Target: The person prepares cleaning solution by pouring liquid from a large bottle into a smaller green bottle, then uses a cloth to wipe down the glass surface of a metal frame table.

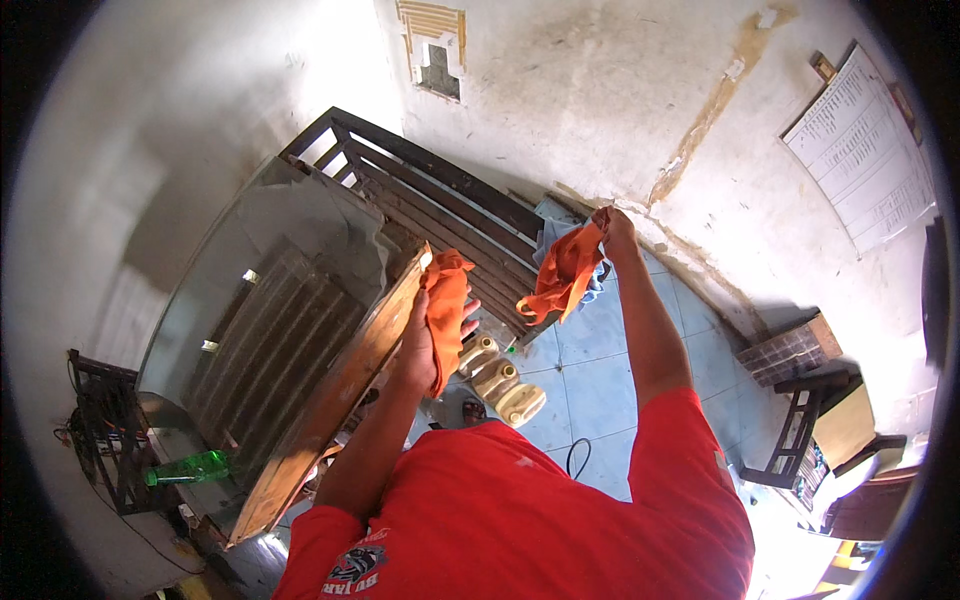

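My left hand (417, 349) holds an orange cloth (445, 304) over its palm, with the fingers spread behind it. This is beside the wooden edge of a glass-topped table (322, 420). Farther off and to the right, my right hand (616, 231) pinches the top of a second piece of orange cloth (564, 270), which hangs down crumpled with a loop at its lower end. Whether the two orange pieces join is not visible. Behind the right-hand cloth shows some light-blue fabric (594, 289), partly hidden, near the end of a slatted wooden bench (450, 202).
Several plastic jerrycans (496, 380) stand on the blue tiled floor (600, 382) below my hands. A green plastic bottle (187, 468) lies at the table's near left. Along the right wall are a box (791, 351) and a dark wooden chair (795, 427).
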